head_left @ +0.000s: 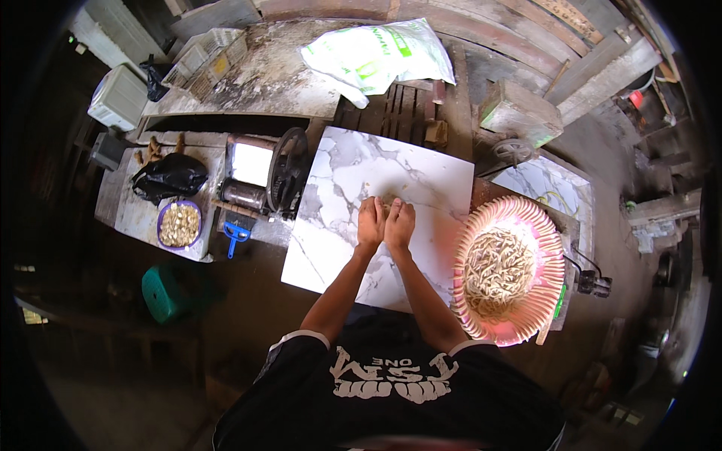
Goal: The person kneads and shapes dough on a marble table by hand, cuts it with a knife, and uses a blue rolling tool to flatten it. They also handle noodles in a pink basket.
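Note:
My left hand point(368, 224) and my right hand point(400, 224) meet side by side above the middle of a marble-patterned white board point(327, 188). Both have curled fingers. Between the fingertips shows a bit of something tan, mostly covered by the hands, so its kind is unclear. A few small crumbs lie on the board just beyond them. To the right of the board stands a pink basin point(547, 255) with a ridged rim, holding a heap of thin, pale stick-shaped pieces point(496, 270).
Left of the board stands a hand-cranked roller machine point(286, 171) with a large wheel. Farther left are a purple-rimmed bowl point(179, 225) of pale pieces, a black plastic bag point(171, 177), a blue-handled tool point(236, 233) and a green stool point(159, 293). A white-green sack point(398, 56) lies beyond.

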`<state>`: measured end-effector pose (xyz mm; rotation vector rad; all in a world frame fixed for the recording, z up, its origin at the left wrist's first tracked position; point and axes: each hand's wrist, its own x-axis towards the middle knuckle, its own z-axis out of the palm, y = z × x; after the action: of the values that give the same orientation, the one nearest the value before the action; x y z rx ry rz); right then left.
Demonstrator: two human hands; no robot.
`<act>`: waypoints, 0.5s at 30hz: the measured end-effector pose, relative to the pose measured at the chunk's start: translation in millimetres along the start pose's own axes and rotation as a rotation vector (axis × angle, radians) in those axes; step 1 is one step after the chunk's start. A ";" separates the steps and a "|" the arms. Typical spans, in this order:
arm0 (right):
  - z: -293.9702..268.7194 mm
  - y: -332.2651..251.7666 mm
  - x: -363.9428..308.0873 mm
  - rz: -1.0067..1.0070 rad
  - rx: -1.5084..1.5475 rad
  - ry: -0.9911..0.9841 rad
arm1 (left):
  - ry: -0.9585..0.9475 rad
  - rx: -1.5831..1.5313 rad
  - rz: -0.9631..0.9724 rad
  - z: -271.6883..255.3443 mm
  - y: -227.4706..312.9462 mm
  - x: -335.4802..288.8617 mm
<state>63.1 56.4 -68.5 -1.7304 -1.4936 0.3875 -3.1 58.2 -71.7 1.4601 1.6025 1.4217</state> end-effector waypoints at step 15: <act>-6.1 -4.0 -23.4 -0.091 0.070 -0.006 | 0.032 0.310 0.085 -20.0 -1.7 -23.1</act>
<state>58.5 32.4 -67.9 -1.6022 -1.5391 0.3932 -15.5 30.3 -73.1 1.7039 1.8650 1.2888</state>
